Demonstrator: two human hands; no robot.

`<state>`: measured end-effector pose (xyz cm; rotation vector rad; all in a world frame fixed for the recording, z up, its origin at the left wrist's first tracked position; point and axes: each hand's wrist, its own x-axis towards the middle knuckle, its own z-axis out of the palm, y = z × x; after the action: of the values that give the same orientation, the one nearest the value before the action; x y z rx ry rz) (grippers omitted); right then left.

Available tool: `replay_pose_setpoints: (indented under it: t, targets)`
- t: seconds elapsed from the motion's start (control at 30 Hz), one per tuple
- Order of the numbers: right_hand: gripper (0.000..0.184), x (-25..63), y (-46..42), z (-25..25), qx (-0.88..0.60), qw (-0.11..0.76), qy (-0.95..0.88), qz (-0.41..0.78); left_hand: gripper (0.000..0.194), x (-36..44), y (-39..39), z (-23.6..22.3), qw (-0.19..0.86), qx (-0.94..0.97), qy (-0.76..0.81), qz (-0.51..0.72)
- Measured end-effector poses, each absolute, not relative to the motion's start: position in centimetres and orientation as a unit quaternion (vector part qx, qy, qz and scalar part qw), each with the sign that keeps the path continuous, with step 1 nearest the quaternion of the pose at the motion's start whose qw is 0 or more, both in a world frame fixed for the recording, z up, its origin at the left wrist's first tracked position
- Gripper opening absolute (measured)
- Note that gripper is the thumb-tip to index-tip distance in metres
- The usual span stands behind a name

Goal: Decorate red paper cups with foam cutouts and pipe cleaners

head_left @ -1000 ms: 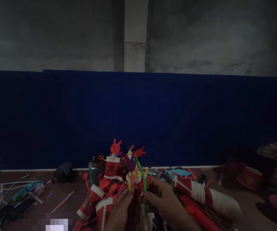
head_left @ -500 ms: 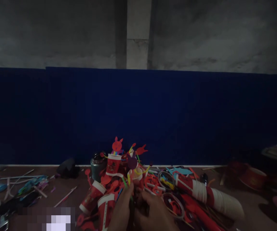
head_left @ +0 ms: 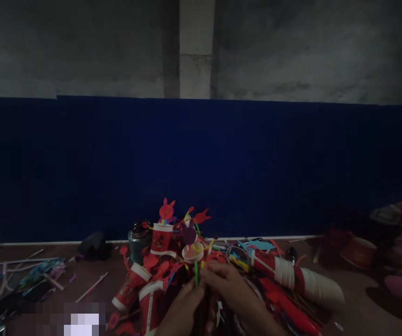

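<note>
My left hand (head_left: 183,307) is closed on a thin green straw (head_left: 197,274) that stands up from its thumb and fingers. Close against it, my right hand (head_left: 234,291) has its fingers pinched together just right of the straw; what they hold is hidden. Just beyond the hands is a white-rimmed paper cup (head_left: 193,252) with a dark purple cut-out head (head_left: 189,234) and yellow straw pieces. Behind it to the left, a red paper cup (head_left: 162,239) carries a red rabbit-eared face (head_left: 166,211).
Red cups (head_left: 131,287) lie tilted left of my hands, by a dark jar (head_left: 140,242). A long stack of nested paper cups (head_left: 297,275) lies on the right, near a tape roll (head_left: 239,257). Loose straws and scraps (head_left: 43,275) are far left. A blue panel (head_left: 201,163) stands behind.
My right hand has shifted right and up, and its fingers now pinch beside the straw. The green straw now stands more upright between the hands. The view has turned slightly right.
</note>
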<state>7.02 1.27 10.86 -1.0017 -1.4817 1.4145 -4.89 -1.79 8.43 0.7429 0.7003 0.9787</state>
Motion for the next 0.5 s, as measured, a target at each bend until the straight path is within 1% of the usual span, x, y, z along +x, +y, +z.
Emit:
replay_pose_setpoints:
  t: [0.1, 0.2, 0.33, 0.4, 0.5]
  targets:
    - [0.037, 7.2, 1.2, 10.6, -0.393, 0.429, -0.55, 0.599, 0.053, -4.9, -1.6, 8.0, 0.766, 0.37, 0.289, 0.44]
    - [0.034, 7.3, 1.0, 10.9, -0.376, 0.415, -0.542, 0.626, 0.045, -4.9, -1.5, 7.7, 0.78, 0.375, 0.278, 0.417]
    - [0.026, 7.3, 0.7, 11.2, -0.349, 0.393, -0.524, 0.671, 0.034, -5.1, -1.7, 8.0, 0.801, 0.382, 0.244, 0.391]
    - [0.022, 7.2, 0.6, 11.2, -0.346, 0.401, -0.497, 0.687, 0.031, -5.3, -2.0, 8.2, 0.809, 0.379, 0.234, 0.383]
    - [0.024, 7.0, 0.5, 11.1, -0.367, 0.435, -0.448, 0.689, 0.033, -5.4, -2.3, 8.8, 0.803, 0.326, 0.262, 0.424]
